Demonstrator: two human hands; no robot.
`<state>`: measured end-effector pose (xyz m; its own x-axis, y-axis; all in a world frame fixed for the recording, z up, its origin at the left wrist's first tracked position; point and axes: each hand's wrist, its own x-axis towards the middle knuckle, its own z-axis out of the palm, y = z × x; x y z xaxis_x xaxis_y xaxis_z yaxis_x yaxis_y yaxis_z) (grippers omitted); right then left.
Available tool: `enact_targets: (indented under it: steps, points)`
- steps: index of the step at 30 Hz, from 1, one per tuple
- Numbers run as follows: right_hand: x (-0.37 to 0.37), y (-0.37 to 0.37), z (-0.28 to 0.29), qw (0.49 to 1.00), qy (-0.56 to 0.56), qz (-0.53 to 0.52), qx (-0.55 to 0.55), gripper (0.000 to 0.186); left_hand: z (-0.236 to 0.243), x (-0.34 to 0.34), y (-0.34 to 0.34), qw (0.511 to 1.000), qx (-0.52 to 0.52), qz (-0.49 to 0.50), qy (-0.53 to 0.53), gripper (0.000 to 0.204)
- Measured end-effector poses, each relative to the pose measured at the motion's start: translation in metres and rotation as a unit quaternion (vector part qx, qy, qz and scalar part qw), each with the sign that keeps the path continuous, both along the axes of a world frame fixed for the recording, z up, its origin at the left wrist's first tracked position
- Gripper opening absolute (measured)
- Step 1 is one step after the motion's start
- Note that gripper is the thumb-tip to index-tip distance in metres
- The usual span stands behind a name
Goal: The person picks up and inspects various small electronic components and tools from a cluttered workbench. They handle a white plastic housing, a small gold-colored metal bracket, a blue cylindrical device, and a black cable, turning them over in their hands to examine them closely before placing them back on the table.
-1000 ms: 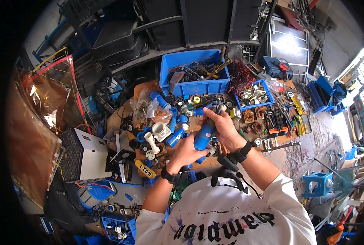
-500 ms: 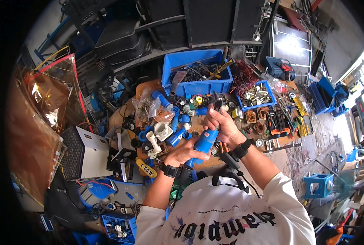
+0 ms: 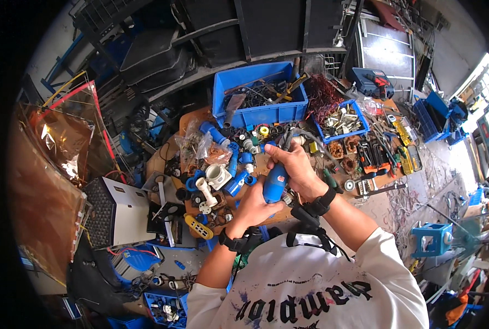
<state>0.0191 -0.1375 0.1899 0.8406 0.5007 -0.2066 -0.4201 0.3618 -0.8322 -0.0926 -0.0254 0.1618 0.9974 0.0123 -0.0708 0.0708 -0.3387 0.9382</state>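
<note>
Over the near part of the cluttered bench I hold a blue power tool with a rounded, cylinder-like body and a small red label. My left hand is closed around its lower end. Higher up, my right hand grips the upper part, its thumb lying along the top. A grey, cord-like length shows just beyond the right fingers; whether it belongs to the tool I cannot tell. The tool's far end is mostly hidden by that hand. White and blue pipe fittings lie to the left of the tool.
A large blue crate of tools stands at the back, with a smaller blue tray of metal parts beside it. Hex keys and hand tools lie to the right. A yellow power strip sits at the near left edge.
My hands have turned the tool more upright and drawn its lower end in. The right hand now wraps the upper body, and the grey cord-like length shows beyond it.
</note>
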Motion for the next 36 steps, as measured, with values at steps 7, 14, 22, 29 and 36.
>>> enact_targets:
  steps: [7,14,22,29,36]
  points:
    - [0.008,-0.013,-0.011,0.925,0.001,0.247,0.289,0.027,-0.004,-0.002,0.017,0.861,-0.445,-0.195,0.147,0.056]
    - [-0.016,-0.014,0.019,0.995,-0.020,0.063,-0.075,0.046,-0.016,-0.005,0.019,0.974,-0.214,-0.045,0.064,0.052]
    - [-0.025,-0.011,0.013,0.986,-0.128,-0.024,-0.106,0.046,-0.005,-0.003,0.004,0.995,-0.044,0.046,-0.070,0.044]
    - [-0.011,-0.018,0.012,0.980,-0.009,0.141,0.141,0.036,0.011,-0.004,0.015,0.954,-0.290,-0.052,0.063,0.046]
    - [-0.015,-0.017,0.024,0.989,-0.107,0.055,-0.088,0.044,0.012,-0.005,0.011,0.981,-0.189,0.027,0.011,0.043]
